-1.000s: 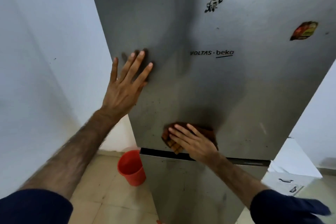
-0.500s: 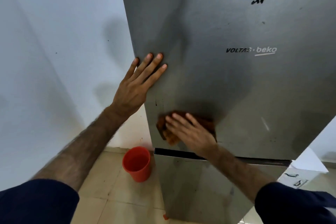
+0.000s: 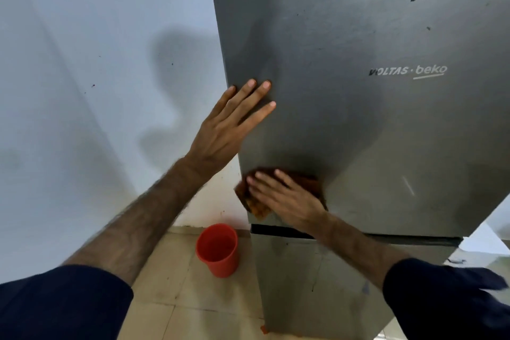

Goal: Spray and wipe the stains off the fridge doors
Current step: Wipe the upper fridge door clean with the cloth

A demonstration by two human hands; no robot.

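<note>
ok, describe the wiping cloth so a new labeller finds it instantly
Start at the steel fridge's upper door and drop to its lower left corner, just above the dark gap between the doors. The cloth is the rust-orange rag pressed flat there under the right hand; the red cup stands on the floor.

One view only, from a wide-angle camera on the person's head. It faces forward and down at the fridge (image 3: 358, 119), close enough that both outstretched forearms reach its upper door. The fridge fills the right of the frame and leans, its edges bowed by the lens. Left of the fridge stands a white wall (image 3: 82, 91); below it, floor tiles (image 3: 171, 284). Both sleeves enter at the bottom corners. No second view shares the scene.
</note>
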